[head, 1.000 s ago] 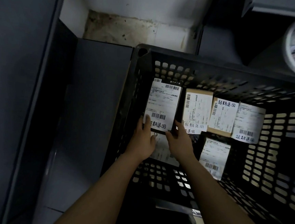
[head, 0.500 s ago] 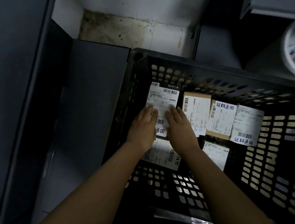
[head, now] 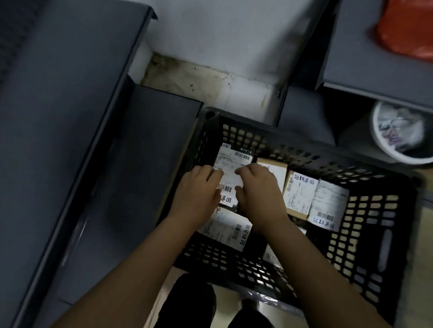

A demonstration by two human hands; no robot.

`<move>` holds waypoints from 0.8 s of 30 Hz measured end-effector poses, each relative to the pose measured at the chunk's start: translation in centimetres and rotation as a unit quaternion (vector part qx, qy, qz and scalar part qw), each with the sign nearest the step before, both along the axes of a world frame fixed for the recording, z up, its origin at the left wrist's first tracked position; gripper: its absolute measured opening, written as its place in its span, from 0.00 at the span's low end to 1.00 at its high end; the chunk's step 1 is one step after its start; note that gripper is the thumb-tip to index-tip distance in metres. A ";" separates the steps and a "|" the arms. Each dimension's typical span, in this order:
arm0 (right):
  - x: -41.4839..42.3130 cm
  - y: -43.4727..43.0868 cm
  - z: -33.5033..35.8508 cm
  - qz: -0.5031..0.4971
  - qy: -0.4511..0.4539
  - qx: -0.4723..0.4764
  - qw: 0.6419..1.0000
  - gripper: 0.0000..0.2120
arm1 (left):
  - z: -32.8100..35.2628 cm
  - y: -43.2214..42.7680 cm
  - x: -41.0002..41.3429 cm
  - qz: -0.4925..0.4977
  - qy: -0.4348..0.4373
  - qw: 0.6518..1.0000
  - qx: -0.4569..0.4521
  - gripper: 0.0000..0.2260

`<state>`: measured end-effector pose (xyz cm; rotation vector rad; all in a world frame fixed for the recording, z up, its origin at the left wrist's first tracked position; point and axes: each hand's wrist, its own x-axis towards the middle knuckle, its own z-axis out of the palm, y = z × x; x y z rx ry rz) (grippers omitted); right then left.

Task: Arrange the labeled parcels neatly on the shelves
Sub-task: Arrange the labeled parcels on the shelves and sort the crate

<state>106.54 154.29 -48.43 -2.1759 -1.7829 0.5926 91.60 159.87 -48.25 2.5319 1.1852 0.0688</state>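
Several parcels with white labels lie in a black slotted crate. My left hand and my right hand both rest on the leftmost parcel, fingers and thumbs laid on its label. My left hand is at its left edge, my right hand at its right edge. Beside it stand a brown box parcel and two more labeled parcels. Another parcel lies below my hands. Grey shelves stand to the left of the crate.
A lower grey shelf board runs along the crate's left side. A white bucket stands at the right under another grey shelf holding an orange bag. My legs are in front of the crate.
Both hands slid from the parcel's lower edge up onto its label. The view pulled back and up, bringing in the upper shelves, the orange bag and my legs.
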 end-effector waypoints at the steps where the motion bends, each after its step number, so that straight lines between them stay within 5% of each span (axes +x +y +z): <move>1: -0.1 -0.1 1.8 0.013 -0.004 0.014 1.000 0.15 | 1.9 -0.3 -0.4 0.008 -0.010 1.000 0.019 0.17; 13: -9.2 -1.7 24.1 0.259 -0.022 0.206 0.943 0.10 | 25.8 -10.7 -12.3 0.197 -0.002 0.948 0.249 0.11; 24: -29.0 -10.6 39.3 0.504 0.101 0.361 0.778 0.12 | 41.2 -29.7 -27.2 0.463 0.070 0.779 0.416 0.11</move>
